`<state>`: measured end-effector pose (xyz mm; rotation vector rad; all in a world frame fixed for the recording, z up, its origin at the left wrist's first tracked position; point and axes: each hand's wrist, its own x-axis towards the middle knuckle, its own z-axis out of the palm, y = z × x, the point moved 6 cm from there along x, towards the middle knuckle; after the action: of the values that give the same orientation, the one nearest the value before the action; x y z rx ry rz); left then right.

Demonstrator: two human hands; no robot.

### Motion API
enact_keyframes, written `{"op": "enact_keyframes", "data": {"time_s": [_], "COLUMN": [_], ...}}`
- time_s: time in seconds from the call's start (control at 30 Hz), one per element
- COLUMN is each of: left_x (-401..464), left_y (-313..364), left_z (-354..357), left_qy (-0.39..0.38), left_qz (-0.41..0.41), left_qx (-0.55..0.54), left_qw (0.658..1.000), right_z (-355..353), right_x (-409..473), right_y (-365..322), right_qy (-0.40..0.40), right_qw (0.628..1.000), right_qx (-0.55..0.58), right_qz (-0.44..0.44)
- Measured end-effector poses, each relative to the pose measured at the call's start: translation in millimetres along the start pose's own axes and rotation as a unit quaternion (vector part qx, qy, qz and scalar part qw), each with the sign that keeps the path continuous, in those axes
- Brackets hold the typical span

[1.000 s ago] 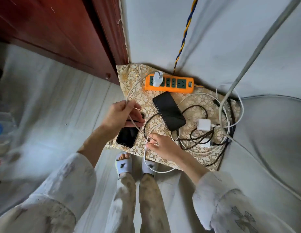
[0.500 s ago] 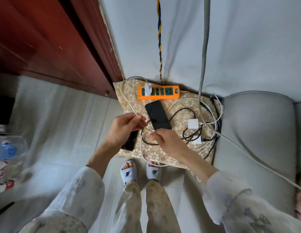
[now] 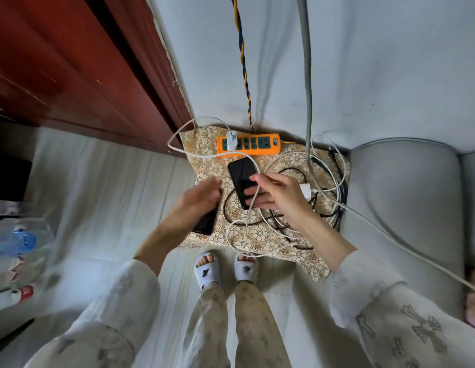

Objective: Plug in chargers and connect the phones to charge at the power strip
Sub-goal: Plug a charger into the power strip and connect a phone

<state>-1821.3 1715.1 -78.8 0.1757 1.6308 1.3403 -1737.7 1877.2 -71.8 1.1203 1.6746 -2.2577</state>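
Your right hand pinches the white cable over one phone, your left hand spread flat above the second phone, charger plugged into the orange power strip, all on the patterned cloth.

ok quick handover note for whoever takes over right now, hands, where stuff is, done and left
Left hand: open, blurred, above the smaller black phone at the patterned cloth's near left.
Right hand: holds the white charging cable above the larger black phone.
Done: one white charger sits in the orange power strip, that cable running from it.
Left: I cannot see either phone connected; a second white charger lies unplugged among the tangled cables.
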Motion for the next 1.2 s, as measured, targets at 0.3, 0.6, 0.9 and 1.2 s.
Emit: {"op": "enact_keyframes", "data": {"time_s": [0.3,0.6,0.9,1.2], "left_x": [2,-15,-50,-57], "left_y": [-18,-5,-63,-103], "left_z": [39,-10,-71,-84], "left_qy": [-0.040,0.094,0.336,0.360], "left_qz": [-0.020,-0.029,-0.190,-0.295], "left_qx": [0.075,-0.339,-0.157,-0.043], "left_qw": [0.996,0.936,0.909,0.884], "right_z": [5,54,32,37], "right_x": [6,-22,17,8], "right_y": [-14,97,68,60], "right_qy": [0.071,-0.091,0.165,0.133], "right_qw": [0.996,0.901,0.828,0.959], "right_qx": [-0.024,0.204,0.471,0.181], "right_qz": [-0.057,0.372,0.257,0.174]}}
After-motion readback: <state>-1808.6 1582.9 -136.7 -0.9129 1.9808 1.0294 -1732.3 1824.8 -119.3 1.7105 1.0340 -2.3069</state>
